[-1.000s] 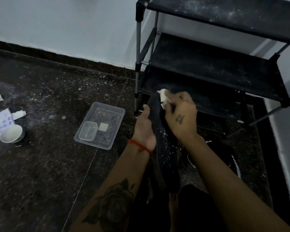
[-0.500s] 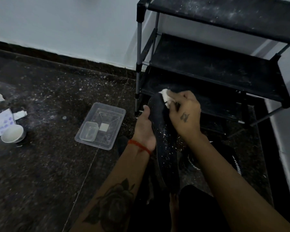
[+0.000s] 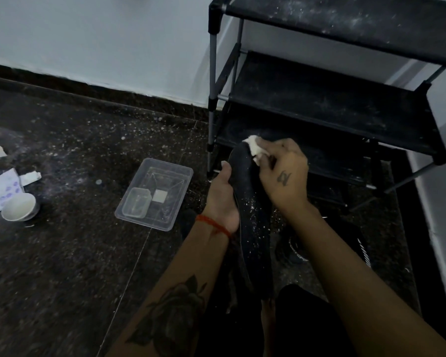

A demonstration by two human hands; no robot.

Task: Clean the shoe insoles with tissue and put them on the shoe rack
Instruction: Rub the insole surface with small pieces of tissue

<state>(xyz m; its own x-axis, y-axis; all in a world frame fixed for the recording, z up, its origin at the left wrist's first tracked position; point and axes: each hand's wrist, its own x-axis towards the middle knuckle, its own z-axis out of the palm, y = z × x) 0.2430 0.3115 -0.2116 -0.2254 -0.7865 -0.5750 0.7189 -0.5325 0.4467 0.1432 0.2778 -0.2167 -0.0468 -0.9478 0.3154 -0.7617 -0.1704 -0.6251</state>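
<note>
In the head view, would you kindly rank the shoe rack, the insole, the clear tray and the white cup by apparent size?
1. shoe rack
2. insole, though nearness to the camera inflates it
3. clear tray, close to the insole, so this order is unsure
4. white cup

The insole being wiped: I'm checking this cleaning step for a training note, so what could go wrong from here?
1. The insole carries white specks below the tissue; wiping could shed them onto the already speckled floor.
2. The shoe rack shelves look dusty too, so a cleaned insole may pick up dirt again there.
3. The left hand grips only one edge, so pressure from the right hand might bend or slip it.
</note>
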